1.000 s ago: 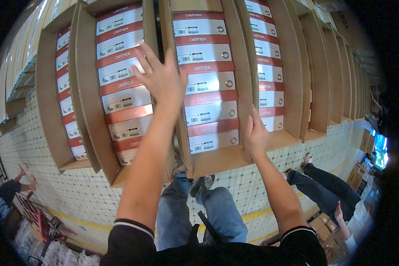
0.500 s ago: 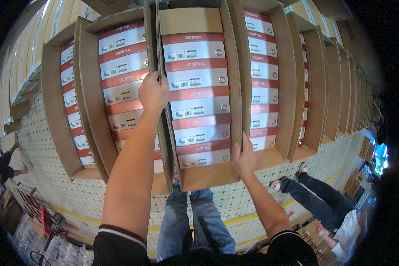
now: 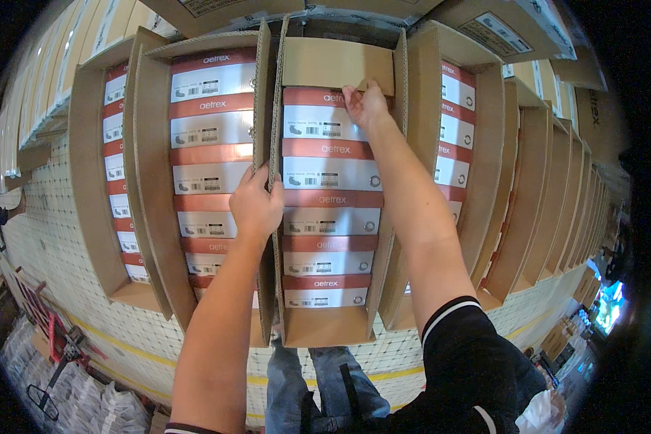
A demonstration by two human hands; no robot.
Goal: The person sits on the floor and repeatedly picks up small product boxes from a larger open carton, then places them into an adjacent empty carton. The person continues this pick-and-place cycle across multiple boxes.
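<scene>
In front of me stands a tall open cardboard carton (image 3: 329,327) filled with a column of white-and-orange shoe boxes (image 3: 328,223). My left hand (image 3: 257,208) is closed around the cardboard edges where this carton meets the one on its left; I cannot tell whether it grips one wall or both. At the far end, a plain brown cardboard flap (image 3: 334,62) covers the carton's top section. My right hand (image 3: 369,105) pinches the near edge of that flap at its right side, over the uppermost shoe box.
On the left is another carton of shoe boxes (image 3: 211,130), and more open cartons (image 3: 528,166) run in a row to the right. Closed cartons (image 3: 499,36) lie beyond. A red hand truck (image 3: 54,325) stands at lower left on the tiled floor (image 3: 47,224).
My right hand has left the carton's right wall and moved up to the brown flap. The left hand still holds the cardboard edge, now lower along it. The view has shifted.
</scene>
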